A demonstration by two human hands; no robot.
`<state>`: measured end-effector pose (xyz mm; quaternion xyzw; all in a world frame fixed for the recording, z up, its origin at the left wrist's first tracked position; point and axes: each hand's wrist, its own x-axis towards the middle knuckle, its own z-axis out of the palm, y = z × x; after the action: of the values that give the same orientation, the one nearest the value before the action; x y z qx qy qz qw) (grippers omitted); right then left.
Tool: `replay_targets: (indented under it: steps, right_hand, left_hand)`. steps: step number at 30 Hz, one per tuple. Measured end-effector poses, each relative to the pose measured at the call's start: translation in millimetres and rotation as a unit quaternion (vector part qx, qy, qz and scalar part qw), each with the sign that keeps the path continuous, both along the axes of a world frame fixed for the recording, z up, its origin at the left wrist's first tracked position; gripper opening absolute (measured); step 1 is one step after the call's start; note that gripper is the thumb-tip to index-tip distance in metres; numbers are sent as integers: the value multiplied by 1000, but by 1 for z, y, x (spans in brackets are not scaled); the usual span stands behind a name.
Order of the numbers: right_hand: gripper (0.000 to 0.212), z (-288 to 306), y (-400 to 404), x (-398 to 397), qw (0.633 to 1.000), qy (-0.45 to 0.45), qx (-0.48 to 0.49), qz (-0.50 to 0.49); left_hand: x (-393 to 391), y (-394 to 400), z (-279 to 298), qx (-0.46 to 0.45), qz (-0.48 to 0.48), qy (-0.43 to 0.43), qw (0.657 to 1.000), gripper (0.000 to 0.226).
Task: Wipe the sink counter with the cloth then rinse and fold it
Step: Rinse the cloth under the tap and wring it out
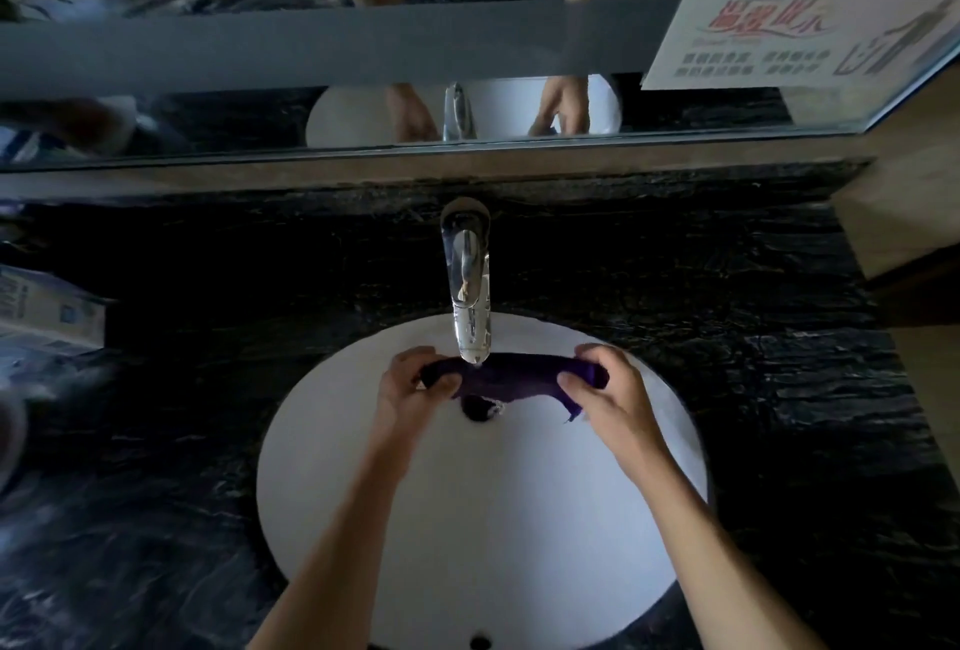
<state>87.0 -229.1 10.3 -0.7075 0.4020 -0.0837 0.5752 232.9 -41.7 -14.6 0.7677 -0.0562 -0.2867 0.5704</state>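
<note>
A dark purple cloth [511,382] is bunched into a long roll and stretched between my two hands over the white sink basin [483,545]. My left hand [408,397] grips its left end and my right hand [605,389] grips its right end. The cloth hangs just under the spout of the chrome faucet [467,286], above the drain [480,410]. I cannot tell whether water is running. The black marble counter [753,389] surrounds the basin.
A mirror [363,93] runs along the back wall and reflects my hands and the faucet. A printed sign [795,36] is stuck at its upper right. A blue and white box [49,317] lies on the counter at the left. A wooden wall [914,213] bounds the right.
</note>
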Motion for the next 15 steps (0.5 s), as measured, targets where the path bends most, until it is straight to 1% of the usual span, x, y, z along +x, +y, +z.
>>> replay_targets:
  steps: [1,2,3,6,9,10,13,15]
  right_hand:
    - [12,2,-1,1,998,-16,66,-6]
    - [7,3,-2,1,993,-28,112,-5]
    - [9,3,-3,3,989,-36,142,-8]
    - [25,-3,-5,8,981,-34,187,-41]
    - [31,-6,-8,10,946,-73,291,-125]
    - [32,-6,-9,9,937,-78,314,-133]
    - [39,-4,-9,7,924,-70,360,-108]
    - [39,-6,-8,7,912,-68,392,-99]
  left_hand:
    - [0,4,-2,-22,-1,43,999,30]
    - [0,6,0,-30,-2,75,997,29]
    - [-2,6,-1,-39,4,102,994,27]
    - [-10,-2,-2,-61,40,158,985,27]
    - [-18,-13,-2,-82,77,226,968,18]
    - [-19,-17,-1,-94,88,248,960,16]
    - [-24,-25,1,-138,101,297,939,21]
    - [-24,-26,3,-147,114,312,932,22]
